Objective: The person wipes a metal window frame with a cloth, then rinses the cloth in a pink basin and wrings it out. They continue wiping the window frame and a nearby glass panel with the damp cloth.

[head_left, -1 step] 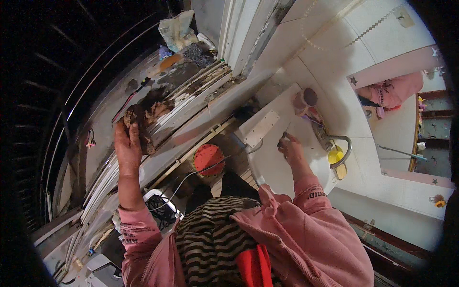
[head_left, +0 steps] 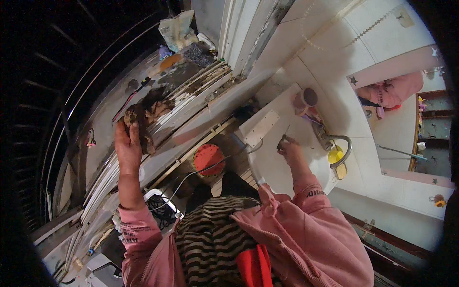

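At the left, my left hand point(head_left: 128, 146) grips the near end of a dirty brown, crumpled clump point(head_left: 136, 117), cloth-like or earthy; I cannot tell which. The clump lies on the soiled ledge beside the white window track point(head_left: 184, 101). Over the white washbasin point(head_left: 267, 165), my right hand point(head_left: 290, 147) is closed on a small dark piece point(head_left: 283, 140) with a thin stick-like tip; its kind is too small to make out. The two hands are far apart, and both sleeves are pink.
A toothbrush point(head_left: 128, 103) lies on the ledge past the clump, with a plastic bag point(head_left: 177, 31) farther off. Beside the basin are a curved faucet point(head_left: 348, 152), a cup point(head_left: 304, 100) and a yellow item point(head_left: 336, 155). A red round stool point(head_left: 209, 159) stands below, crossed by a hose point(head_left: 189, 174).
My right hand has turned slightly, and its fingers are drawn closer together round the small dark piece. My left hand stays on the brown clump.
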Motion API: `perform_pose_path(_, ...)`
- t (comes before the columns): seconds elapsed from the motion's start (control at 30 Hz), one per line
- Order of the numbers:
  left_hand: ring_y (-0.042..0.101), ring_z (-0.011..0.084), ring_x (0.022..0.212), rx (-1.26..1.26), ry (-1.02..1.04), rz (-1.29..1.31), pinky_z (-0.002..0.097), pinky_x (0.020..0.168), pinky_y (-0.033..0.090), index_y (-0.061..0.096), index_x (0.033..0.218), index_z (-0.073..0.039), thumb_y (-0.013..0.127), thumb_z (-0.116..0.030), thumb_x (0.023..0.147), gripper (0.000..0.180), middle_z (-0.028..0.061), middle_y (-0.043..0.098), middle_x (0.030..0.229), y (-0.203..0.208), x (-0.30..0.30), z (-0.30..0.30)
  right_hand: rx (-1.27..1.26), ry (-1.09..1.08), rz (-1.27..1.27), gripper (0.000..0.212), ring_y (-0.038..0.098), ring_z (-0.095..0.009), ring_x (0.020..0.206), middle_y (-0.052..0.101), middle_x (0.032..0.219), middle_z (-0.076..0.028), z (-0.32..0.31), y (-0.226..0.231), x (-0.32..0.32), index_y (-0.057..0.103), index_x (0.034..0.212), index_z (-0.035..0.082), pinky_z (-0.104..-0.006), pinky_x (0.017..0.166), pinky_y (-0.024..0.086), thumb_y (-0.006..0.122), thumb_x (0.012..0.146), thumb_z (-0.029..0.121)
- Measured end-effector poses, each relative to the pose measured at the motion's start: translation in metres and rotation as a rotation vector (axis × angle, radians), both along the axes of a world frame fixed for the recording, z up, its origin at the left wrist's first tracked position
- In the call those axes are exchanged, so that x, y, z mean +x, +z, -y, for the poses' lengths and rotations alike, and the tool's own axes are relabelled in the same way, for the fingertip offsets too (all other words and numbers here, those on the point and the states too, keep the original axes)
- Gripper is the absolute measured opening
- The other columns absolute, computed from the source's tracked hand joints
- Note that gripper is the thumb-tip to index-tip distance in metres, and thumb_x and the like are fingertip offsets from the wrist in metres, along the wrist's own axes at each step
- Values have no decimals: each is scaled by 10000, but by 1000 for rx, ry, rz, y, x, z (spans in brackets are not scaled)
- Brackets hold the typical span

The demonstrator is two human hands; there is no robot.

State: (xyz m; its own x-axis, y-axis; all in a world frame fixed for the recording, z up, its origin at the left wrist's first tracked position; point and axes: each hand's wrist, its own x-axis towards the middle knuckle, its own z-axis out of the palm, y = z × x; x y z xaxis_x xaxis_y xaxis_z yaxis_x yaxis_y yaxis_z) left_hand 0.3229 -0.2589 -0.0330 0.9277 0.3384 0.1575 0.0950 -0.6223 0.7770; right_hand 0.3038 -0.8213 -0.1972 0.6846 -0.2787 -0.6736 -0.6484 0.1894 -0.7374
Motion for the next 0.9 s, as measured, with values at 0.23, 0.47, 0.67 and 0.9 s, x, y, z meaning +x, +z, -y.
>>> perform_pose_path(0.23, 605, 278, 1216, 31, 3, 83, 341, 1075, 431, 507, 1426, 44, 566, -205, 1092, 420, 197, 632, 1379, 2, 3, 7, -142, 49, -271, 303, 718, -218, 744, 717, 993, -110, 40, -122, -52, 642, 1215, 86, -390, 616, 643, 703, 918, 75)
perform_pose_path(0.47, 568, 232, 1275, -98, -16, 96, 323, 1115, 395, 484, 1462, 55, 573, -174, 1089, 446, 168, 604, 1436, -17, 3, -7, -120, -2, -190, 276, 717, -235, 777, 708, 1013, -123, 30, -126, -42, 641, 1185, 95, -421, 623, 644, 724, 921, 94)
perform_pose_path(0.67, 577, 260, 1307, -32, 24, 59, 358, 1135, 406, 504, 1459, 43, 607, -193, 1071, 466, 191, 605, 1444, -12, 7, 0, -68, -262, -260, 406, 690, -230, 867, 692, 1042, -102, 37, -140, -45, 613, 1301, 93, -377, 631, 575, 713, 907, 96)
perform_pose_path(0.9, 606, 467, 1111, 55, 21, 121, 475, 1004, 481, 572, 1319, 43, 627, -289, 1038, 439, 283, 650, 1215, -13, 4, -5, -421, 180, 82, 420, 663, -172, 851, 719, 1020, -81, 1, -72, -37, 661, 1345, 68, -332, 689, 544, 675, 927, 98)
